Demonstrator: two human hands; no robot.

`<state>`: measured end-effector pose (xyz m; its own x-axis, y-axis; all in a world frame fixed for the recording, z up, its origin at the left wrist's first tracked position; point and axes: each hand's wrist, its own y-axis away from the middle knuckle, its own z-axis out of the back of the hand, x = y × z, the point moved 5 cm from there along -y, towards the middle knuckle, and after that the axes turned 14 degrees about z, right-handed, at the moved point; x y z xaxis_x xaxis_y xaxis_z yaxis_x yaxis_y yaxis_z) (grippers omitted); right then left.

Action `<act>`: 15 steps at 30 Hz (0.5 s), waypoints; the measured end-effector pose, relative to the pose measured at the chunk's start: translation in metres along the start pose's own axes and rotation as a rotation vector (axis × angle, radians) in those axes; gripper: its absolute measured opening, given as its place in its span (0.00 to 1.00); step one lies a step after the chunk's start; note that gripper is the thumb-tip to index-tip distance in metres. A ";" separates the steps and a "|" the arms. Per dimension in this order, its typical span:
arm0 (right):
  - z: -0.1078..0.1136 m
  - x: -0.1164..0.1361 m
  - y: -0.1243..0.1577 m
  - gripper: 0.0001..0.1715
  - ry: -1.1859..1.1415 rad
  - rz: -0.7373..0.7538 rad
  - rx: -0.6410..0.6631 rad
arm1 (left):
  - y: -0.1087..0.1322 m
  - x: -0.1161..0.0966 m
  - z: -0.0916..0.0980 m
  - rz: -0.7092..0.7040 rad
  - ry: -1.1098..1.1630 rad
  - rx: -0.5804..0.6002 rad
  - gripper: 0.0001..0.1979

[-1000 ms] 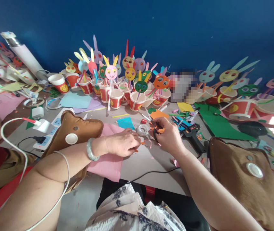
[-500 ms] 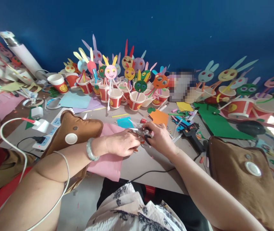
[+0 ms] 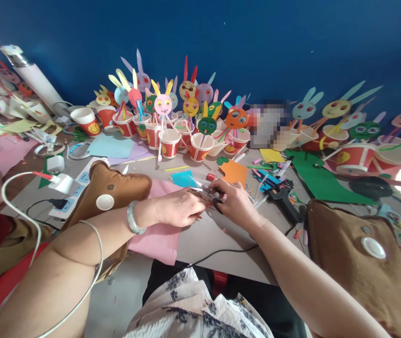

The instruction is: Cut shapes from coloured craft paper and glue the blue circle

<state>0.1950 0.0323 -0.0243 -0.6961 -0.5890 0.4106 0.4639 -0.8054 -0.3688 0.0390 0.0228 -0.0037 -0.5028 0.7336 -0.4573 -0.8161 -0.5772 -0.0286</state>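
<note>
My right hand [image 3: 235, 204] is closed round the dark handles of a pair of scissors [image 3: 203, 190], whose metal blades point left, over the fingers of my left hand. My left hand [image 3: 182, 206] is closed, its fingertips pinched together near the blades. What it holds is mostly hidden; only a small orange-brown bit shows under the fingers. Both hands are low over the grey table [image 3: 221, 244]. Just behind them lie a blue paper piece [image 3: 182, 178], a small red cylinder [image 3: 210, 177] and an orange sheet [image 3: 233, 173] with a cut edge.
Paper cups with rabbit faces [image 3: 163, 105] line the blue wall. A black glue gun [image 3: 286, 202] lies right of my hands. Brown cushions [image 3: 348, 263] flank me, the left one [image 3: 123, 183] on pink paper [image 3: 161, 239]. A power strip [image 3: 70, 202] and a white cable sit at left, beside another person's arm.
Both hands stay almost in place, with the scissors still in the right one. The fingers and blades have shifted only slightly, and the whole view has moved a little.
</note>
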 end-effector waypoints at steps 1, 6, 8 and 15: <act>0.000 0.000 0.000 0.15 -0.002 0.000 0.005 | 0.000 0.000 0.001 0.000 -0.006 0.018 0.09; 0.012 0.000 0.000 0.12 -0.052 -0.080 -0.163 | -0.002 0.009 0.011 0.196 0.127 -0.077 0.07; 0.019 0.003 0.002 0.11 -0.092 -0.121 -0.294 | -0.003 0.016 0.014 0.325 0.344 -0.144 0.05; 0.021 0.019 0.011 0.18 -0.466 -0.161 -0.439 | -0.005 0.025 0.020 0.446 1.097 -0.153 0.09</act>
<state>0.1985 0.0112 -0.0035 -0.3827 -0.5097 0.7706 0.0388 -0.8422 -0.5378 0.0247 0.0512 0.0028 -0.1603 -0.1974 -0.9671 -0.5514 -0.7947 0.2536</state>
